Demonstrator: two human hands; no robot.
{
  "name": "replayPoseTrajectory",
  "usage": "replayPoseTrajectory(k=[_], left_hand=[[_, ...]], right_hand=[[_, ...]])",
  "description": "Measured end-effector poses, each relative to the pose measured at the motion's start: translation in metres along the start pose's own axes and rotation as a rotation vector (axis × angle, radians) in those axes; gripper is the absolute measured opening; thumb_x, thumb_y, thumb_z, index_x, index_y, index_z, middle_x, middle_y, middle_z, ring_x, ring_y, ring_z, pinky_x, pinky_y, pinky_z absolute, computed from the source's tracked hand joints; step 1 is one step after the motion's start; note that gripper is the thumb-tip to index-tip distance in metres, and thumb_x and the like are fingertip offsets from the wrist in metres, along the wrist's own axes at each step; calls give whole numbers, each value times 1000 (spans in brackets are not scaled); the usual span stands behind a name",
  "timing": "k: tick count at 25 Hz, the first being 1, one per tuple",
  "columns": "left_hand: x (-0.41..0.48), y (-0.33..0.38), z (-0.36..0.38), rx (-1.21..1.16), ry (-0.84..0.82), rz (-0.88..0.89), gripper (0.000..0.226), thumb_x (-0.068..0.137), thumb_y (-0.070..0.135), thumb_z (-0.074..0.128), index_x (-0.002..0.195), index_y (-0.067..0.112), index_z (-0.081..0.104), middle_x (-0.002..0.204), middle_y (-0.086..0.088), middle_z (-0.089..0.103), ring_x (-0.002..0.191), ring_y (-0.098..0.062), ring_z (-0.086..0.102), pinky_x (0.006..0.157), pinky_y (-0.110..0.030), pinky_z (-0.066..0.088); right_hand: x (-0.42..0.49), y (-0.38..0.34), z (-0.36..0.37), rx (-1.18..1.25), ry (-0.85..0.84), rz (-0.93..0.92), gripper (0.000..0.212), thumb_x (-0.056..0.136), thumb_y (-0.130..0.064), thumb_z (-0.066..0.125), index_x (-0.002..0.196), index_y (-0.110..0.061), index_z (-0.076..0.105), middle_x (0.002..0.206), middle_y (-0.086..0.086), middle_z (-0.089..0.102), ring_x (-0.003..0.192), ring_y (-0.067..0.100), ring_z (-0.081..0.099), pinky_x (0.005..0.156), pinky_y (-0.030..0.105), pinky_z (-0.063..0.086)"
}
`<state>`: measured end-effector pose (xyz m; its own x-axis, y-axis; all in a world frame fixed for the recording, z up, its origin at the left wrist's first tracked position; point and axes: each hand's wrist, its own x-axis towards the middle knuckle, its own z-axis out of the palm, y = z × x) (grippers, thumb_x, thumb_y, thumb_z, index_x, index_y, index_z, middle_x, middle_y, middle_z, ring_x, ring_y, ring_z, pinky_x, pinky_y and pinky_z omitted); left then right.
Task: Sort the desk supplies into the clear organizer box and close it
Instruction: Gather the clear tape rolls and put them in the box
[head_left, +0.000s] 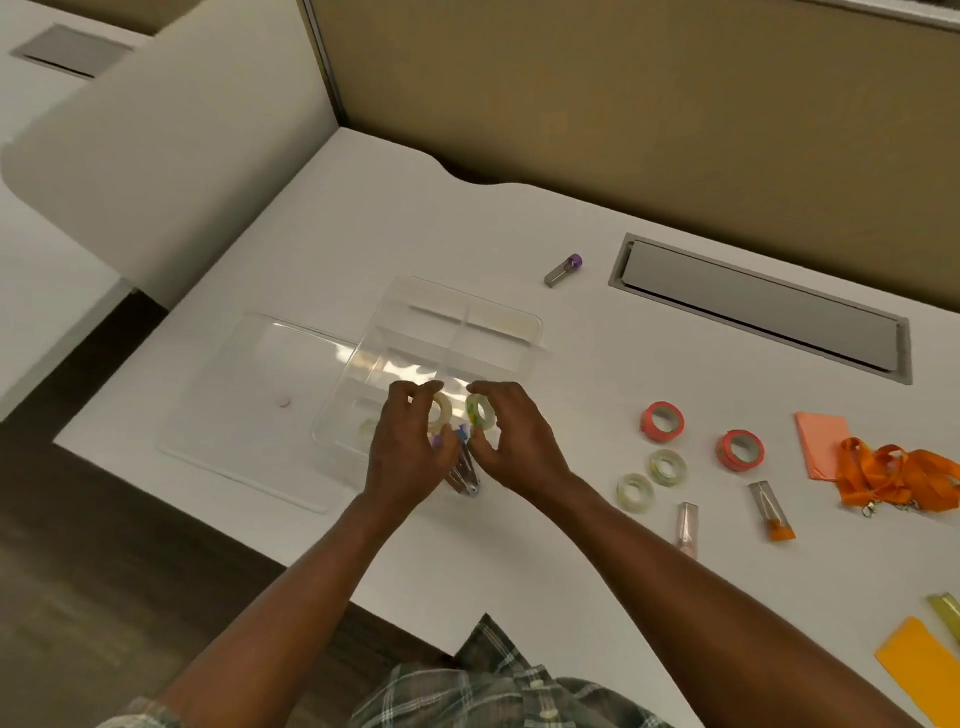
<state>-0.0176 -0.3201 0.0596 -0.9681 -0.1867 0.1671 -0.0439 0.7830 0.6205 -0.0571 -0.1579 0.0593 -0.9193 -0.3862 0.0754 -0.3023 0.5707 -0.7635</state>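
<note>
The clear organizer box (498, 322) sits open on the white desk, its lid (249, 384) lying flat to its left. Over the box's near compartments, my left hand (410, 452) pinches a pale tape roll (442, 410). My right hand (514, 441) pinches a second tape roll (479, 411) with green print. Small lead tubes (464, 470) lie in the near compartment below my hands. Loose on the desk to the right are two pink tape rolls (662, 422) (740, 450) and two clear tape rolls (667, 467) (636, 493).
A purple-capped tube (563, 270) lies beyond the box. At right are a pink tube (687, 527), an orange-capped tube (772, 512), pink sticky notes (818, 441), an orange lanyard (898, 478), an orange pad (919, 670) and a yellow tube (948, 616). A grey cable hatch (758, 306) is set in the desk.
</note>
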Motion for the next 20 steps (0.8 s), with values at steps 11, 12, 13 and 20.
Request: replayPoseTrajectory(k=[11,12,13,20], left_hand=[[-8,-87,-35,232,-47,-152,62,76,21,73,133,11,49,116,-8,61,95,-28,61,80,-39,47],[-8,-89,-35,250,-56,-149,60,77,21,73,132,11,50,115,-8,62,94,-28,62,80,-38,47],[-9,-89,-35,262,-62,-147,59,77,20,73,131,11,51,115,-8,63,94,-28,62,80,-38,47],[-5,-85,-32,301,-98,-153,60,75,16,69,132,9,52,123,-13,59,105,-31,58,84,-41,49]], right_hand=[[52,-43,82,-257,-259,-122,52,86,-28,69,134,-21,52,128,1,59,110,26,58,84,40,52],[54,-43,86,-280,-271,-128,52,85,-27,69,134,-21,52,129,1,59,109,26,58,83,40,53],[57,-43,89,-299,-281,-134,52,85,-25,70,134,-21,53,129,1,59,107,26,59,82,41,53],[55,-42,89,-362,-282,-171,56,84,-29,70,136,-19,52,135,3,54,113,26,53,83,40,52]])
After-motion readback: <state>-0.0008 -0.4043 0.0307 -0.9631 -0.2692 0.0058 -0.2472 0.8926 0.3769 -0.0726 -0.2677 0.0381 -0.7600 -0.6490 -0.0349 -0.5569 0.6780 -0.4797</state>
